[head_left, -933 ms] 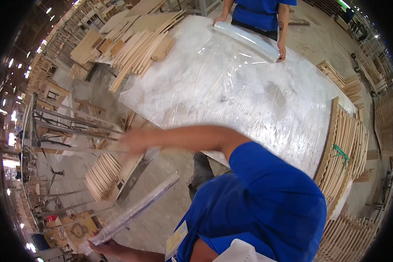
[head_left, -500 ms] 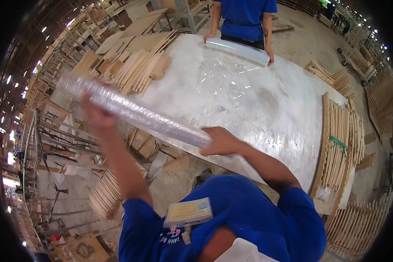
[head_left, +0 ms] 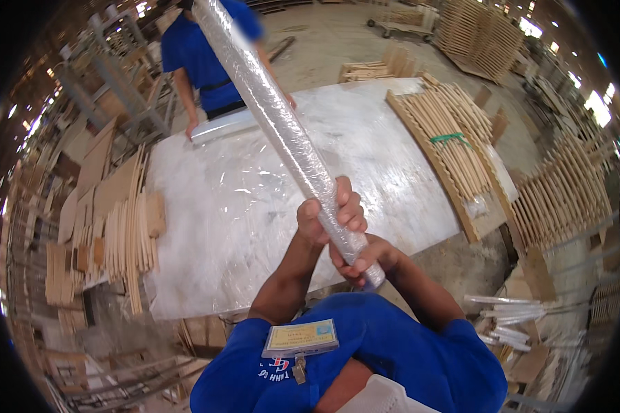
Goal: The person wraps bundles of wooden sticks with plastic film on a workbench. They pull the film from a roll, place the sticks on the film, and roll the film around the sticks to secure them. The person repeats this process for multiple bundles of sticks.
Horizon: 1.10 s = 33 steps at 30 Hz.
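A long, slim bundle wrapped in clear plastic film (head_left: 280, 134) slants up and away from me over the table. My left hand (head_left: 332, 212) grips it a little above its near end, fingers wrapped round. Just below, my right hand (head_left: 362, 260) is closed round the same bundle close to that end. What lies inside the shiny wrap cannot be made out. Beneath it, clear film is spread over the white-topped table (head_left: 207, 206). Across the table a person in a blue shirt (head_left: 210, 62) has a hand at a roll of clear film (head_left: 224, 127), partly hidden behind my bundle.
Wooden sticks (head_left: 131, 237) lie piled at the table's left end. On the right, slim wooden pieces (head_left: 448, 141) with a green tie rest between scalloped boards. Film-wrapped bundles (head_left: 506, 316) lie low at right, near stacked wooden parts (head_left: 565, 193).
The wrapped bundle has swung from a leftward slant to pointing away from me. My left hand has moved along it, near my right hand. The view has turned to the right.
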Motion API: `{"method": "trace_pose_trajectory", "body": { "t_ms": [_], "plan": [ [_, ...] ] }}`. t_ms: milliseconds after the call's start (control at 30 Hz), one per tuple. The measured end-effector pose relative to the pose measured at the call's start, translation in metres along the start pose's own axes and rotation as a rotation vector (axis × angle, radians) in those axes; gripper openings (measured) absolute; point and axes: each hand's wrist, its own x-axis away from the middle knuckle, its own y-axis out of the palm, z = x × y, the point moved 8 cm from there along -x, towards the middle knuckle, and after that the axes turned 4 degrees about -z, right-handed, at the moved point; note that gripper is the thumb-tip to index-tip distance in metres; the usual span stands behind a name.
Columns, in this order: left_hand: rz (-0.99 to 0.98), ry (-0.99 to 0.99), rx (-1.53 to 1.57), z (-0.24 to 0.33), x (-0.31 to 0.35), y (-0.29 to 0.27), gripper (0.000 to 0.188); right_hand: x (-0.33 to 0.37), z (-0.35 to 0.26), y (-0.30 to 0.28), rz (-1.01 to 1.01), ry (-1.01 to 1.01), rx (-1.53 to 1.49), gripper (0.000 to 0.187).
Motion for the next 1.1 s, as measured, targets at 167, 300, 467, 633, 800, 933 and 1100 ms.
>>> {"method": "trace_pose_trajectory", "body": {
  "t_ms": [167,300,467,633,800,933,1100],
  "plan": [
    [0.79,-0.164,-0.744,0.045,-0.008,-0.034,0.029,0.017,-0.034,-0.029,0.794,-0.282,0.588,0.046],
    [0.766,0.042,-0.954,0.03,0.006,-0.015,0.036,0.006,-0.05,-0.035,0.895,-0.343,0.794,0.047],
    [0.61,0.096,-0.376,0.107,-0.031,-0.022,0.037,-0.011,0.02,0.021,-0.182,-0.092,-0.29,0.051],
    [0.413,0.48,-0.498,0.307,-0.087,0.055,0.046,0.049,0.086,-0.01,-0.162,0.079,-0.077,0.061],
    [0.802,0.479,-1.1,0.294,-0.085,0.052,0.05,0.031,0.004,-0.026,0.786,-0.041,1.06,0.07],
    [0.416,0.267,-0.589,0.24,-0.149,0.043,0.051,0.028,0.021,-0.033,0.337,0.026,0.728,0.058],
    [0.596,0.312,-1.187,0.284,-0.128,0.002,0.056,-0.009,0.017,0.014,0.157,-0.144,0.482,0.055]
  ]
}}
